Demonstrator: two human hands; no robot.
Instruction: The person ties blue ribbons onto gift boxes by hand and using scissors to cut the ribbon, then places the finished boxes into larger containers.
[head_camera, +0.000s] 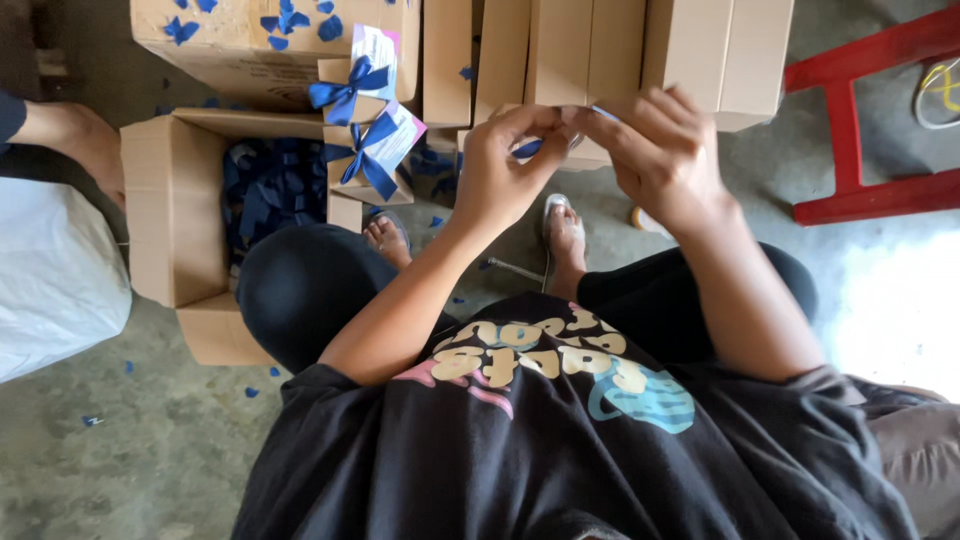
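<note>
a concrete floor (120, 450) is seen from above, strewn with small blue scraps. an open carton (165, 215) stands on it at the person's left, and loose blue ribbon pieces (265, 195) are heaped inside. closed cartons (640, 50) are stacked ahead, and a red frame (850, 130) is set at the right. two small boxes with blue bows (365, 130) are rested on the edge of the open carton, their pale cards turned up. another person's arm (75, 135) is seen at the far left, above a white bundle.

the person is crouched, knees apart and sandalled feet on the floor. both hands are raised in front of the stacked cartons and brought together. a short blue ribbon (528, 149) is pinched between thumb and fingers of the left hand (500, 165), and its other end is gripped by the fingertips of the right hand (660, 150); most of the strip is hidden by the fingers.

the step in hand is judged to be the shaping of a bow from this strip, at an early stage, since no loops are yet visible. the next move would call for fine finger work: the ends crossed and the middle held firmly, so that the narrow ribbon is not dropped among the scraps.
</note>
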